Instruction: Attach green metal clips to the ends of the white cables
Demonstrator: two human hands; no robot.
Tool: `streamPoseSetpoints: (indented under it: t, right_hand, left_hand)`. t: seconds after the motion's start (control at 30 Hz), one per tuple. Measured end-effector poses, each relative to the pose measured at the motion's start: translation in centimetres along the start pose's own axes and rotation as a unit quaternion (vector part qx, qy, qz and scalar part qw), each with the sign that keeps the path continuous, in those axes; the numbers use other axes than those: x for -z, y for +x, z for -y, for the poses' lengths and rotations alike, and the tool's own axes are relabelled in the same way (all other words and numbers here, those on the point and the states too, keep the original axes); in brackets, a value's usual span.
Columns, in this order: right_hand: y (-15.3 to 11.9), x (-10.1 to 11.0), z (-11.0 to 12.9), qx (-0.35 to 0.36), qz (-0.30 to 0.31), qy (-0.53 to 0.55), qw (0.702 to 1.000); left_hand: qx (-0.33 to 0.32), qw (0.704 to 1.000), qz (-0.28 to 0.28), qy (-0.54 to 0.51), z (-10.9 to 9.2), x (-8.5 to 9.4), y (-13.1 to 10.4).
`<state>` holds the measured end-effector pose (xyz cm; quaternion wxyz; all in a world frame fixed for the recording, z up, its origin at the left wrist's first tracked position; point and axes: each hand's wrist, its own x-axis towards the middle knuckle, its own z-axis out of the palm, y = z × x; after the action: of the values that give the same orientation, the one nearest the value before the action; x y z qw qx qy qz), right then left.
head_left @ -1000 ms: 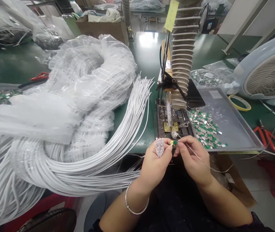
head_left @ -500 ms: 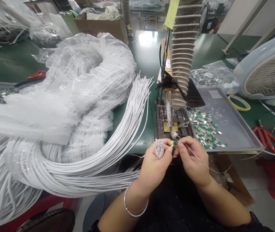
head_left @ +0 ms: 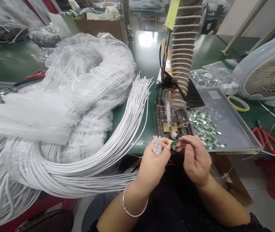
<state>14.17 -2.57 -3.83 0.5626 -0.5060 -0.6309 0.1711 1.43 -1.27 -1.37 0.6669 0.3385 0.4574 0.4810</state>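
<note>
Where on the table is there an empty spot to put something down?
The grey tray is bare on its right half, beside the pile of small green parts. Green tabletop also shows behind the white cables, left of the ribbed hose. The left side is crowded with bagged cable, and both hands work at the near edge.

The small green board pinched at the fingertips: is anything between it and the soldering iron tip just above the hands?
Nothing visible stands between them. The small green board sits pinched where the left hand and right hand meet, directly below the soldering iron tip. Only the open soldering stand base with a solder blob lies there.
</note>
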Motion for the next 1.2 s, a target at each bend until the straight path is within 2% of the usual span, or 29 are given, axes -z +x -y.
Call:
streamPoseSetpoints:
  t: [0.1, 0.23, 0.43, 0.57, 0.73, 0.8, 0.87, 1.03, 1.2]
  right_hand:
    - [-0.5, -0.1, 0.0, 0.039, -0.033, 0.04, 0.998]
    - [-1.1, 0.1, 0.0, 0.094, -0.015, 0.017, 0.995]
    - [-1.4, 1.1, -0.6, 0.084, 0.03, -0.036, 0.995]
    - [-1.4, 2.0, -0.6, 0.093, 0.089, -0.031, 0.991]
    - [-2.7, 2.8, -1.9, 0.122, 0.25, -0.023, 0.96]
    - [-3.6, 2.9, -3.5, 0.091, 0.313, -0.061, 0.943]
    - [-4.7, 2.9, -5.6, 0.026, 0.365, -0.129, 0.922]
    - [-7.1, 2.4, -10.8, -0.065, 0.404, -0.207, 0.889]
    - [-9.2, 1.6, -13.6, -0.122, 0.45, -0.245, 0.85]
  left_hand:
    - [0.013, 1.0, -0.011, 0.01, -0.1, 0.0, 0.2]
    - [0.027, 0.999, -0.017, -0.001, -0.2, 0.0, 0.3]
    - [0.036, 0.999, -0.02, -0.012, 0.1, 0.7, 0.2]
    - [0.036, 0.999, -0.03, -0.019, 0.4, 1.3, 0.1]
    - [0.036, 0.997, -0.048, -0.039, 0.5, 2.3, 0.0]
    - [0.027, 0.997, -0.054, -0.044, 0.6, 2.8, -0.1]
    - [0.023, 0.997, -0.059, -0.052, 0.8, 3.2, -0.3]
    - [0.022, 0.996, -0.056, -0.059, 1.3, 3.8, -0.6]
    - [0.013, 0.997, -0.055, -0.056, 1.7, 4.1, -1.0]
